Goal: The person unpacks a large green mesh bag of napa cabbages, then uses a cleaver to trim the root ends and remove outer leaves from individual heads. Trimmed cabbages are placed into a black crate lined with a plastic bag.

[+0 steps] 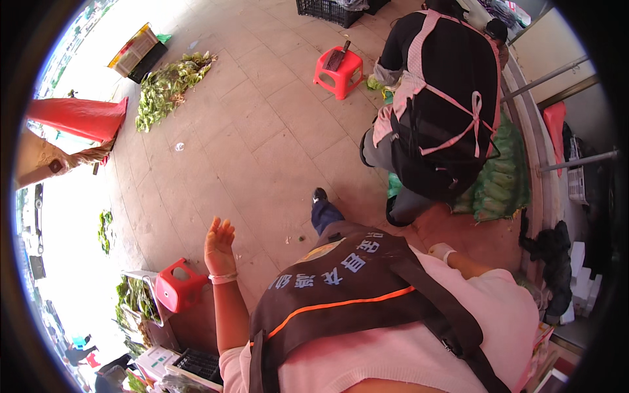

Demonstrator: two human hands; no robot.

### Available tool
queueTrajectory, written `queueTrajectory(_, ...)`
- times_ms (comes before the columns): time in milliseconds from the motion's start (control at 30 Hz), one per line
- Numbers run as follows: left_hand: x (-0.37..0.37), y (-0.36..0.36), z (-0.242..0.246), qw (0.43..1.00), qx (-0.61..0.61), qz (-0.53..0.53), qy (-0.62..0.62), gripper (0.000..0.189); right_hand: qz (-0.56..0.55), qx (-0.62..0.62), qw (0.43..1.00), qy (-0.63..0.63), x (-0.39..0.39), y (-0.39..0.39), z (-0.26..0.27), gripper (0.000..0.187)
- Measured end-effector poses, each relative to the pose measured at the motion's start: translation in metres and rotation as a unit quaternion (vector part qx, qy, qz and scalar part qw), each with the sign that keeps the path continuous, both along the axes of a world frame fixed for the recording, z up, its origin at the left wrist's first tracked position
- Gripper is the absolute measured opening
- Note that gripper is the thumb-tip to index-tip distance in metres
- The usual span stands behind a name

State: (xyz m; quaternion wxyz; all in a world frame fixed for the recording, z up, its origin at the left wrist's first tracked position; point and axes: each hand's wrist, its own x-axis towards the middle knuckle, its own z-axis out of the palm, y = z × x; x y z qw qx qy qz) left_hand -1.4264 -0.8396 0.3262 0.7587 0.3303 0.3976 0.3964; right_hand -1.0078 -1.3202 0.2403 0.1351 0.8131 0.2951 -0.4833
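My left hand (219, 248), in a thin see-through glove with a band at the wrist, is raised over the tiled floor (265, 182). It appears to hold nothing, and its fingers are extended. Nearest below it is a red plastic stool (178, 285). My right hand (439, 251), also gloved, hangs by my other side; its fingers look curled, but whether anything is in them is hidden. A dark apron (339, 290) bearing writing covers my front. One of my shoes (319, 194) shows ahead of it.
A person (442, 98) in a pink apron bends at the right, beside green mesh sacks (503, 177) of vegetables. A cleaver (336, 59) lies on another red stool (344, 78). Leafy trimmings (167, 88) are heaped near stacked crates (137, 54). A black crate (196, 362) stands lower left.
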Motion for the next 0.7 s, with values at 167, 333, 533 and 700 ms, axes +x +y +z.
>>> queueTrajectory(167,0.047,0.138,-0.021,0.995,0.040,-0.065,0.068,0.045,-0.021,-0.028,0.998,0.052,0.006,0.082,-0.044,0.037)
queueTrajectory(333,-0.029,0.200,-0.099,0.943,-0.272,0.046,0.184,0.044,-0.079,-0.033,0.994,0.064,0.006,0.167,-0.042,0.037)
queueTrajectory(533,-0.126,0.252,-0.157,0.880,-0.344,0.017,0.327,0.043,-0.138,-0.040,0.988,0.056,-0.004,0.269,-0.031,0.038)
queueTrajectory(700,-0.121,0.406,-0.204,0.869,-0.275,-0.126,0.391,0.042,-0.186,-0.052,0.980,0.051,-0.034,0.348,-0.053,0.038)
